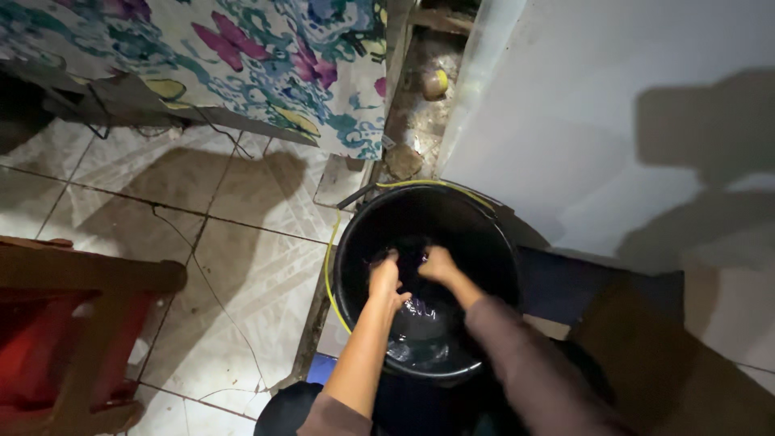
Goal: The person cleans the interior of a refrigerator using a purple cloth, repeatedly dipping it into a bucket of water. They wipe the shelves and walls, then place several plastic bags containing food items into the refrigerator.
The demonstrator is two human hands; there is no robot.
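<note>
Apparently, soaked dark cloth [408, 262] is gripped by both hands, left [385, 277] and right [437, 263], inside the bucket [355, 234]; it is judged limp, heavy, best gathered by bunches.

Left forearm's bare, sleeve ends up near the elbow in a dull greyish-brown fabric. Right arm's got a long sleeve in the same muted mauve-grey, loose and a bit wrinkled, ending just short of the wrist. No rings or watch visible.

bucket [500, 242]: on floor [242, 266], before wall [581, 121] | both hands: in bucket | chair [73, 323]: left
</note>
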